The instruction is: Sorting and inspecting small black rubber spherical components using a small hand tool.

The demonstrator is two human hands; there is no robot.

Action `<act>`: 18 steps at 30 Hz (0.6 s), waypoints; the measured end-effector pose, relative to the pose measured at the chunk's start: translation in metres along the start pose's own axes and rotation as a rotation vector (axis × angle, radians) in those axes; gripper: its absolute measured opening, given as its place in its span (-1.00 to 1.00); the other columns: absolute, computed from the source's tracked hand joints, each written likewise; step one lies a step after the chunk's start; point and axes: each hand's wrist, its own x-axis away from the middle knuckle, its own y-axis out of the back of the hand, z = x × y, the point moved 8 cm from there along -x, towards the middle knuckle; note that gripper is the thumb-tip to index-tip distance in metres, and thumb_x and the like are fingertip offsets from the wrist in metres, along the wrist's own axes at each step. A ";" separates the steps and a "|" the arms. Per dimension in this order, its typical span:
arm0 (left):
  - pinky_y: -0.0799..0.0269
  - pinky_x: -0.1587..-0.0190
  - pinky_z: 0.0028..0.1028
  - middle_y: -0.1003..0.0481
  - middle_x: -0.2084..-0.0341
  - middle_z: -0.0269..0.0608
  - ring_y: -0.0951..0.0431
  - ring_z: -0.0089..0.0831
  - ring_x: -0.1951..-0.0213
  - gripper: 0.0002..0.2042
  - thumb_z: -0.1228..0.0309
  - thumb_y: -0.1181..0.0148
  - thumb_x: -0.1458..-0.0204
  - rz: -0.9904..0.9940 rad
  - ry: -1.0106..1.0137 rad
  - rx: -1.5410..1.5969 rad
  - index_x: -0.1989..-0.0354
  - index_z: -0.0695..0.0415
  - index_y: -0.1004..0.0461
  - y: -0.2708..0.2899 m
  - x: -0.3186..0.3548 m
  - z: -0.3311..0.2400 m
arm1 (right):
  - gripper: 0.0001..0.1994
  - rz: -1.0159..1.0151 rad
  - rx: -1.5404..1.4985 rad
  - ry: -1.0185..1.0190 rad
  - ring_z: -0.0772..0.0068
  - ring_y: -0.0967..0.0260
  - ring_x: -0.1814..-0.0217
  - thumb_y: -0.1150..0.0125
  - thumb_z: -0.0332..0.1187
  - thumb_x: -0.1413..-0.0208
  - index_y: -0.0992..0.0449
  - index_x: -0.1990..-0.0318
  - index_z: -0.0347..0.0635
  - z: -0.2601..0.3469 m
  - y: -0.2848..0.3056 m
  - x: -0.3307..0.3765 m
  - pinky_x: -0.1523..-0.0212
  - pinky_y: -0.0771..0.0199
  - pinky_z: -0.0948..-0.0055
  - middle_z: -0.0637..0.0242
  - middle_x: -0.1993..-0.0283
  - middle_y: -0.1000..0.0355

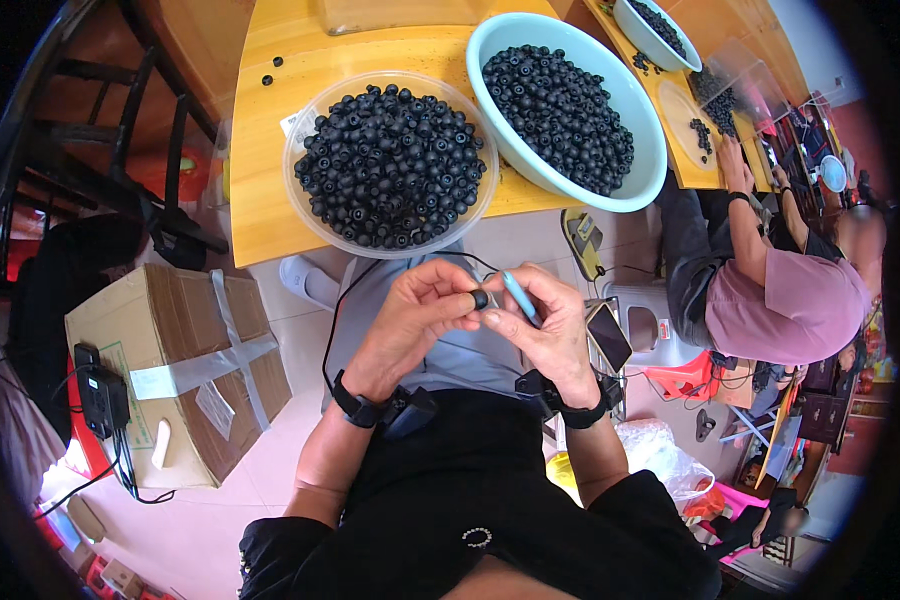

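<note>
Over my lap, my left hand (428,305) pinches a small round black cap-like piece (480,299) between thumb and fingertips. My right hand (542,325) is closed on a light-blue pen-like tool (519,297), whose rounded end points up and away. Both hands nearly meet at the black piece; the tool's working tip cannot be made out. Just beyond them, a clear round tub (300,215) heaped with the same black pieces sits at the table's near edge. Right of it stands a pale blue basin (651,150) holding many more.
Two loose black pieces lie on the yellow table (270,140). A taped cardboard box (195,370) stands on the floor at left, with a black power adapter (103,400) and cables. At right, a person in a pink shirt (780,300) works at another table. A cable runs beside my lap.
</note>
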 end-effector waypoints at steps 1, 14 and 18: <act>-0.52 0.28 -0.56 -0.49 0.37 -0.24 -0.53 -0.53 0.38 -0.89 0.59 -0.18 0.02 0.003 0.000 0.000 0.30 0.21 -0.44 -0.001 0.000 -0.001 | -0.82 -0.005 -0.028 0.008 0.71 -0.15 0.53 -0.32 -0.48 0.11 -0.52 0.30 -0.26 -0.001 -0.001 -0.001 0.47 -0.14 0.66 0.44 0.49 -0.34; -0.46 0.33 -0.58 -0.47 0.37 -0.34 -0.48 -0.59 0.40 -0.85 0.53 -0.19 0.01 0.062 0.090 -0.036 0.27 0.14 -0.39 -0.001 0.000 0.008 | -0.80 0.095 0.171 0.063 0.63 -0.27 0.48 -0.33 -0.51 0.17 -0.53 0.30 -0.24 0.011 -0.004 -0.003 0.48 -0.23 0.58 0.40 0.51 -0.33; -0.49 0.42 -0.62 -0.45 0.32 -0.26 -0.49 -0.58 0.41 -0.84 0.46 -0.15 -0.03 -0.033 0.098 -0.096 0.21 0.14 -0.38 -0.004 0.000 0.002 | -0.83 0.005 0.303 0.064 0.62 -0.28 0.48 -0.30 -0.51 0.18 -0.53 0.35 -0.27 0.031 0.016 -0.020 0.48 -0.24 0.59 0.39 0.53 -0.36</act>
